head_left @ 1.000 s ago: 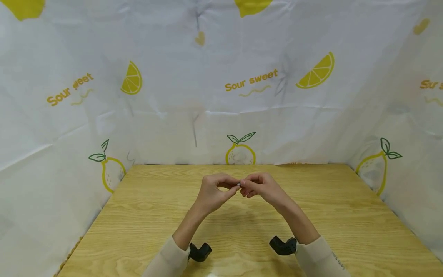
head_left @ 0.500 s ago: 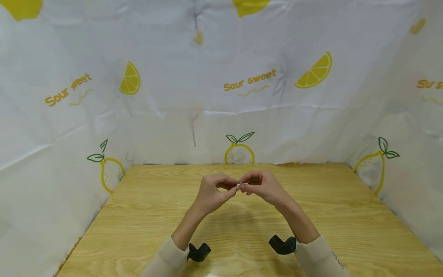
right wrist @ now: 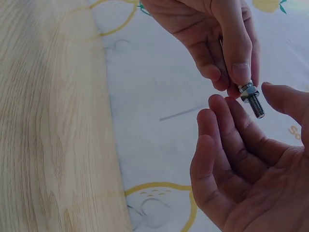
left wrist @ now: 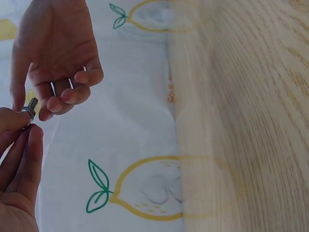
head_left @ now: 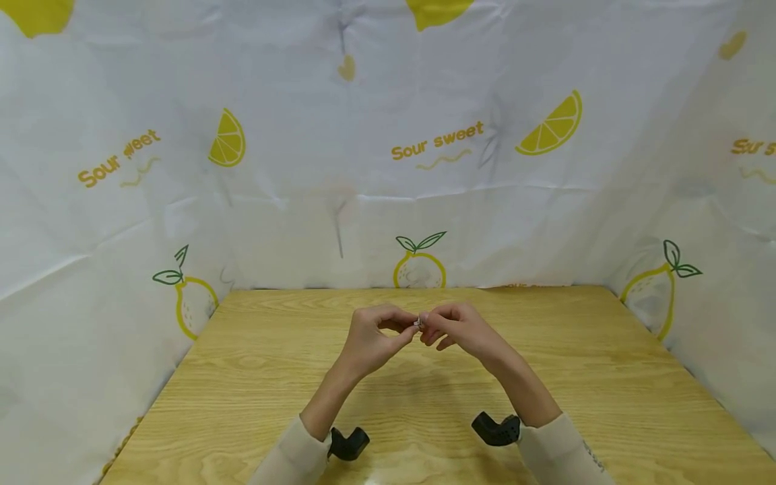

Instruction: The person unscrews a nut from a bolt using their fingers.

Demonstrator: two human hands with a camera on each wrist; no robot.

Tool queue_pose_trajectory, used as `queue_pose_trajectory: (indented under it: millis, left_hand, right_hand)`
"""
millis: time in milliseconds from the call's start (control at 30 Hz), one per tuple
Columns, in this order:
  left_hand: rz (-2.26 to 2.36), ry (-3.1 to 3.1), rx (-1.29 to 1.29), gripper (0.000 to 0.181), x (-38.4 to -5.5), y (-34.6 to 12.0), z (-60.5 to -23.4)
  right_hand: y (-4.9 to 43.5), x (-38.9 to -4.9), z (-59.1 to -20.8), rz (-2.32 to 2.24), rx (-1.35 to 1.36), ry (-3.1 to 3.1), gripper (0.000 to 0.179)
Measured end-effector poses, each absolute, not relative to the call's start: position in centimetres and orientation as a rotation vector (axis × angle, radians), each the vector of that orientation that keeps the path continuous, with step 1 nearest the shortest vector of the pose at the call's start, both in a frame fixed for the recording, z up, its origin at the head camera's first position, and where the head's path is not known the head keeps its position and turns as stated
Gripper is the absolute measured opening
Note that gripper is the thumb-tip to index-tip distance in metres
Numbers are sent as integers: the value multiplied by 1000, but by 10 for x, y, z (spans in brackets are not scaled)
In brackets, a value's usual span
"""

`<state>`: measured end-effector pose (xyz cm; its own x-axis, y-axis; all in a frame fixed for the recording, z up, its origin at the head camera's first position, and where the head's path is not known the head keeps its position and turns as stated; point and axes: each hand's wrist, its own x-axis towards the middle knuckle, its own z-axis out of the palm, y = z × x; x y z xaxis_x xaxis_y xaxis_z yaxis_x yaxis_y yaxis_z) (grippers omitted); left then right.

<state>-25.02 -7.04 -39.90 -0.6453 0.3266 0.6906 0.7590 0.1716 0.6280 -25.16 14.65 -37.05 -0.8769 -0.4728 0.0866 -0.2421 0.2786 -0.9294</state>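
My left hand (head_left: 376,340) pinches a small metal bolt (right wrist: 257,107) between thumb and fingertips, above the table. A hex nut (right wrist: 249,92) sits on the bolt close to the left fingertips, and the threaded end sticks out toward my right hand (head_left: 463,330). The bolt's other end is hidden in the left grip. Around the threaded end the right hand's fingers are loosely bent. In the right wrist view its thumb stands apart from the bolt, and its fingertips lie close beside the nut; whether they touch it I cannot tell.
Both hands are held over a wood-grain table (head_left: 273,404). A white lemon-print sheet (head_left: 303,236) stands along the table's back and both sides. Black wrist mounts (head_left: 349,443) jut inward from each sleeve (head_left: 297,451).
The left hand keeps its pinch almost unmoved. Half a second ago the right fingers were drawn back with the threaded end showing; the right hand's fingers have since shifted around it.
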Motion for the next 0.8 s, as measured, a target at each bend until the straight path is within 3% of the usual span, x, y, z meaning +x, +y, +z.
queue_pose_trajectory:
  millis: [800]
  left_hand:
    - [-1442,-2059,-1008,6,-249,-72,-399]
  right_hand:
    - [143,-246,-370,-1730,-688,2360,30]
